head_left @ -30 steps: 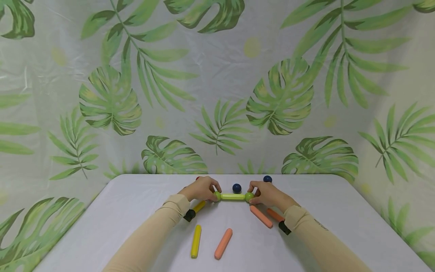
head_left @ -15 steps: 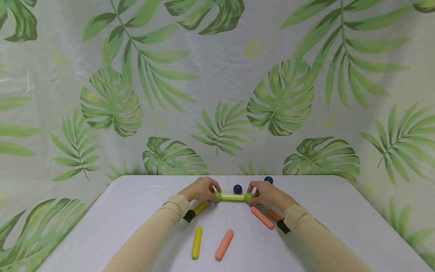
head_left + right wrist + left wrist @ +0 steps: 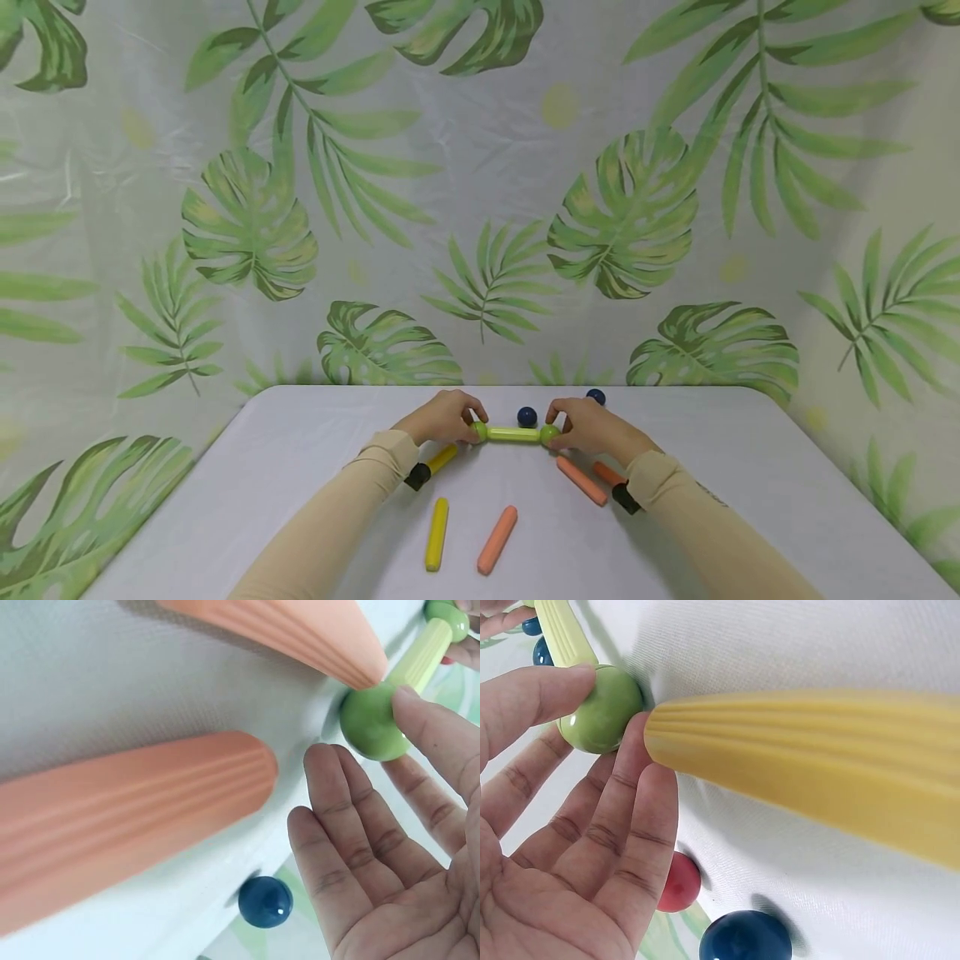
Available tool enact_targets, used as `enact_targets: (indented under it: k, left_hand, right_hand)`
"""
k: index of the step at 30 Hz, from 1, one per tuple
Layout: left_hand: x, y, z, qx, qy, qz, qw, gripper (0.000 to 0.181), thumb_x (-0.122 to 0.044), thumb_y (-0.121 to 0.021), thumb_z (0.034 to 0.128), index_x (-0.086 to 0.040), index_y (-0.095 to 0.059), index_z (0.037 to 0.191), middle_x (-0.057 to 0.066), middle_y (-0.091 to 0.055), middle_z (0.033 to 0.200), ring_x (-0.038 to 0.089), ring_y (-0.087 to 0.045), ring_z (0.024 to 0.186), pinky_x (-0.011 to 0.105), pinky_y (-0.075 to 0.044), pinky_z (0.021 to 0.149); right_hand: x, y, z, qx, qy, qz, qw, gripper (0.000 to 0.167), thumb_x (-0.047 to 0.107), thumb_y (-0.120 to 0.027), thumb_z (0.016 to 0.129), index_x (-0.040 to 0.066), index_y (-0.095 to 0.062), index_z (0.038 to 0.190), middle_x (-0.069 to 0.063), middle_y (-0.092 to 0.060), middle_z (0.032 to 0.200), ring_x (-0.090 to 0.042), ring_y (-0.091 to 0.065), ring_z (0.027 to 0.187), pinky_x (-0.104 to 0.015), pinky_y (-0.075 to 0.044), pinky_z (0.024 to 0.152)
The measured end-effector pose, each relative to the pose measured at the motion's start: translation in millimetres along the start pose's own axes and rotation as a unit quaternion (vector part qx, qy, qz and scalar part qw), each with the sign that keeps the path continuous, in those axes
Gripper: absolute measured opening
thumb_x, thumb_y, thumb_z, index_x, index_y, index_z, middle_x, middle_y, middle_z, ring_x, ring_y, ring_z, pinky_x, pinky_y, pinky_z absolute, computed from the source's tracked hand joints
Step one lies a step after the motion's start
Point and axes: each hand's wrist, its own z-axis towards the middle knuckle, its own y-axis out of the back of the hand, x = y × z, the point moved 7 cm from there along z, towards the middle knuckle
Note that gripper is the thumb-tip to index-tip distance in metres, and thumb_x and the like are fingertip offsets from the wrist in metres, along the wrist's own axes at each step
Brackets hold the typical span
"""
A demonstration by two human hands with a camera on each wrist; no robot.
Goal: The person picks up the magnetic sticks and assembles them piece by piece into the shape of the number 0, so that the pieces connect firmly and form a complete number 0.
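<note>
A light green ribbed rod (image 3: 513, 435) lies level near the back of the white table, with a green ball at each end. At its left end, my left hand (image 3: 442, 417) pinches one green ball (image 3: 604, 712) between thumb and fingers. My right hand (image 3: 596, 427) pinches the other green ball (image 3: 373, 724) in the same way. In the left wrist view a yellow rod (image 3: 802, 757) lies right beside the left fingertips. Two salmon rods appear in the right wrist view, the nearer salmon rod (image 3: 135, 814) below and left of the right fingers.
Toward the front lie another yellow rod (image 3: 437, 533) and a salmon rod (image 3: 497, 540). Behind the green rod sits a dark blue ball (image 3: 527, 417), with another blue ball (image 3: 596, 397) farther right. Past the left hand are a red ball (image 3: 681, 882) and a blue ball (image 3: 745, 939).
Both hands keep hold of the green balls and hardly move. The head view drifts slightly, and the red ball seen behind the left hand at first is hidden there now.
</note>
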Motion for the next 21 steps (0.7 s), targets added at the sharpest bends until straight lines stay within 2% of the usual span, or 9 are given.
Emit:
enact_targets:
  k: [10, 16, 21]
  left_hand:
    - [3.2, 3.9, -2.9, -0.009, -0.002, 0.012, 0.9999, 0.031, -0.009, -0.084, 0.0915, -0.009, -0.077, 0.122, 0.012, -0.077, 0.108, 0.014, -0.070, 0.078, 0.028, -0.061, 0.072]
    - [8.1, 10.3, -9.5, -0.020, -0.002, 0.037, 0.9991, 0.029, -0.013, -0.085, 0.0916, -0.013, -0.077, 0.120, 0.011, -0.077, 0.109, 0.016, -0.070, 0.083, 0.030, -0.061, 0.076]
    - [10.4, 18.0, -20.0, -0.025, -0.005, 0.052, 0.9983, 0.030, -0.013, -0.085, 0.0911, -0.009, -0.077, 0.120, 0.011, -0.075, 0.107, 0.017, -0.068, 0.088, 0.034, -0.060, 0.081]
  right_hand:
    - [4.2, 6.3, -0.3, 0.005, 0.008, -0.017, 0.9998, 0.032, 0.023, -0.080, 0.098, 0.008, -0.068, 0.124, -0.011, -0.072, 0.102, -0.020, -0.066, 0.085, -0.039, -0.056, 0.077]
    - [11.1, 9.7, 2.5, -0.004, 0.021, -0.020, 0.9996, 0.031, 0.022, -0.080, 0.098, 0.006, -0.069, 0.123, -0.010, -0.070, 0.098, -0.019, -0.063, 0.081, -0.035, -0.053, 0.072]
    - [19.9, 14.5, 4.8, -0.024, 0.039, -0.026, 0.9986, 0.029, 0.020, -0.080, 0.098, 0.006, -0.069, 0.120, -0.008, -0.068, 0.095, -0.018, -0.060, 0.079, -0.034, -0.053, 0.072]
